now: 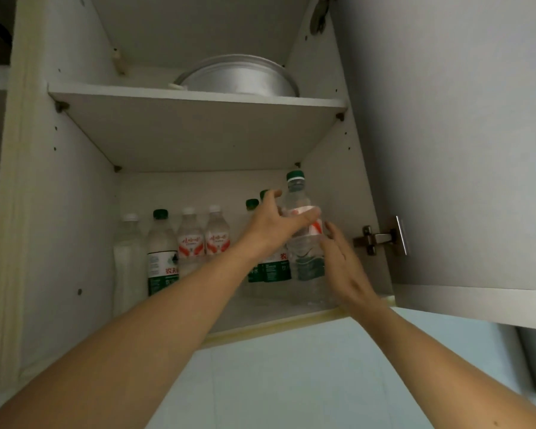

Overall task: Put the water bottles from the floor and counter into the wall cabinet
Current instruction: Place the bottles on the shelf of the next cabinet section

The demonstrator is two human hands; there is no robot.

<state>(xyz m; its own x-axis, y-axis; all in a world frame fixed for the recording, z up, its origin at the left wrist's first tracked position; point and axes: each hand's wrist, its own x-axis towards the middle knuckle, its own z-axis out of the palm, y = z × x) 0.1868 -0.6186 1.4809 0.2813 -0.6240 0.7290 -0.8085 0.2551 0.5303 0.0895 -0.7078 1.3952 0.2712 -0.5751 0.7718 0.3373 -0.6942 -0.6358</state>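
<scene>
A clear water bottle [304,252] with a green cap and green label stands at the right front of the wall cabinet's lower shelf [260,318]. My left hand [279,222] wraps its upper part. My right hand [344,267] lies flat against its right side, fingers apart. Several other bottles stand in a row behind: a white-capped one [129,258], a green-capped one [161,252], two with red labels [191,239] [217,236], and green-capped ones [252,205] partly hidden by my left arm.
The open cabinet door [446,150] hangs at the right on a metal hinge [381,236]. A metal pot [242,77] sits on the upper shelf [195,99]. White wall tiles [291,376] lie below the cabinet.
</scene>
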